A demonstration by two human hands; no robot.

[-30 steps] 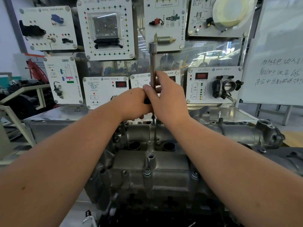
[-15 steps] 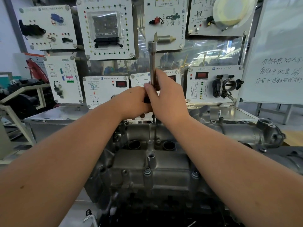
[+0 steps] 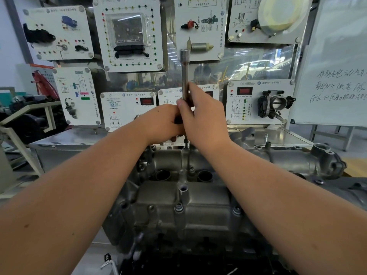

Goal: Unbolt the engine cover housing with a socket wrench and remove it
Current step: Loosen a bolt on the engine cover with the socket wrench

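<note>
Both hands [image 3: 190, 120] round upright socket wrench [image 3: 185, 76]

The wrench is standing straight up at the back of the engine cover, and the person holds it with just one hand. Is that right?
Not quite. The head view shows both hands on the socket wrench: the left hand grips it low down, and the right hand pinches the shaft just above. The rest holds: it stands upright at the far edge of the engine cover housing.

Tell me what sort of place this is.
Probably an automotive training workshop: white wall-mounted demonstration panels carry car components, a grey metal engine cover housing sits on a bench, and a handwritten whiteboard stands on the right.
</note>
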